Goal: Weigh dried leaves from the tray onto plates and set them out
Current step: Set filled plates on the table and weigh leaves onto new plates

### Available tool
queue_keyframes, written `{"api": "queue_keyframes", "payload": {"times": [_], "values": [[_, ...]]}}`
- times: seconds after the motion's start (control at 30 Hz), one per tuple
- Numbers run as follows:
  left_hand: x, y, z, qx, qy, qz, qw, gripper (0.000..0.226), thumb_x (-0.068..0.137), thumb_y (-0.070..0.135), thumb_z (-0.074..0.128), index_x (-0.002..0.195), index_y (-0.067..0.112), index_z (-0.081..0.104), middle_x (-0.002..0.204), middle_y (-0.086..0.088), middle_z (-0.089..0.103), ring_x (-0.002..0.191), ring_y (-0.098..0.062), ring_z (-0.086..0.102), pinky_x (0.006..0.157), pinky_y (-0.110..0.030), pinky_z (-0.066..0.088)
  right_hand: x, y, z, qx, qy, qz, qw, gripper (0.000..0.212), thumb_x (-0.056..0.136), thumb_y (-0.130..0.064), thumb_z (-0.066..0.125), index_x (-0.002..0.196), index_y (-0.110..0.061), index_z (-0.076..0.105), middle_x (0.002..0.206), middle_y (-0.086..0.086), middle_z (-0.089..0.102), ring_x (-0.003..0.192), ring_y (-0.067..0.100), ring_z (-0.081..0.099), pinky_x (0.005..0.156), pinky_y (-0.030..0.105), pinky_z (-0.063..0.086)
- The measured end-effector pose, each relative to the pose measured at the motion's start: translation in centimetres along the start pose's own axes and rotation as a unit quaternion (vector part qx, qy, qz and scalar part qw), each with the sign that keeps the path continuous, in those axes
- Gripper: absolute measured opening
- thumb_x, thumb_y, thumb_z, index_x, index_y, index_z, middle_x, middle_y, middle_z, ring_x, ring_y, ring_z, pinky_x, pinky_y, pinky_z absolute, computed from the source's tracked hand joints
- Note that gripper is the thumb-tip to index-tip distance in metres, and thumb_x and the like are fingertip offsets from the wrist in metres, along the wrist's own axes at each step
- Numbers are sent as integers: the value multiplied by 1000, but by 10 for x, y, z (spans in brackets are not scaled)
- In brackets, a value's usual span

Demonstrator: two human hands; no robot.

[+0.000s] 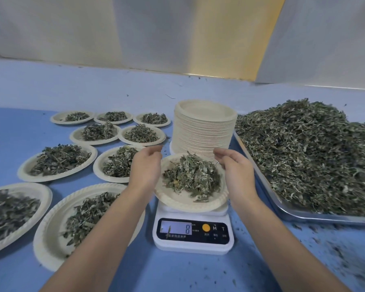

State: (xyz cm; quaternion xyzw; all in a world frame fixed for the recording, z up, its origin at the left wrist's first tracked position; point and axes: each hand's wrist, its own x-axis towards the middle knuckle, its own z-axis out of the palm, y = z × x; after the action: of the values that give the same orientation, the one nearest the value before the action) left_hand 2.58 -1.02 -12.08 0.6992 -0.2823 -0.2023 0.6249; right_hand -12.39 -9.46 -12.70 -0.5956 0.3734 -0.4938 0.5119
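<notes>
**Paper plate of leaves on the scale, a hand at each side**

Pale pulp formed the plate (177, 204) that sat on the white digital scale (193, 242) at centre, near the front edge of the blue table (29, 127). It carried a loose heap of dried leaves (192, 175), and the display (175, 228) showed a single "8" (the other digits, if any, were not legible). The left hand (147, 165) stood against the plate's left rim and hid that edge. The right hand (234, 167) stood at the right rim, its fingertips (219, 152) curled over the far side. Both hands had their fingers loosely bent towards the plate; whether either one actually gripped the rim could not be told, since the contact was hidden and slightly blurred.

Behind the scale, touching the back of the weighed plate in this view, rose a tall stack of plates (204, 131). To the right lay the metal tray (303, 216), heaped with the bulk leaf pile (303, 148). To the left, nine filled plates (25, 171) were set out in rough rows, close together. Leaf crumbs (335, 249) were scattered on the table in front of the tray.
</notes>
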Motion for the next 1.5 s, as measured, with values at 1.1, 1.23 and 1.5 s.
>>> {"api": "queue_keyframes", "payload": {"times": [1.1, 1.23, 1.5], "values": [[97, -14, -204, -177, 188, -168, 951, 15, 90, 2, 59, 102, -2, 51, 89, -16, 60, 65, -19, 58, 43, -21, 52, 17, -29, 236, 51, -206, 231, 949, 12, 94, -4, 55, 105, 0, 54, 93, 14, 56, 64, 18, 55, 43, 20, 51], [118, -15, -229, -200, 175, -187, 946, 12, 89, -2, 60, 97, -3, 51, 77, -14, 58, 64, -18, 59, 40, -21, 52, 27, -28, 269, 10, -218, 216, 952, 20, 90, -15, 65, 102, -3, 56, 85, 8, 59, 55, 14, 55, 58, 24, 52], [176, -58, -267, -221, 328, -197, 897, 6, 92, 3, 54, 93, 3, 49, 76, -11, 54, 71, -20, 57, 82, -27, 51, 35, -18, 300, 68, -237, 213, 946, 27, 100, -15, 44, 123, -2, 49, 92, 10, 60, 71, 18, 60, 64, 24, 52]]}}
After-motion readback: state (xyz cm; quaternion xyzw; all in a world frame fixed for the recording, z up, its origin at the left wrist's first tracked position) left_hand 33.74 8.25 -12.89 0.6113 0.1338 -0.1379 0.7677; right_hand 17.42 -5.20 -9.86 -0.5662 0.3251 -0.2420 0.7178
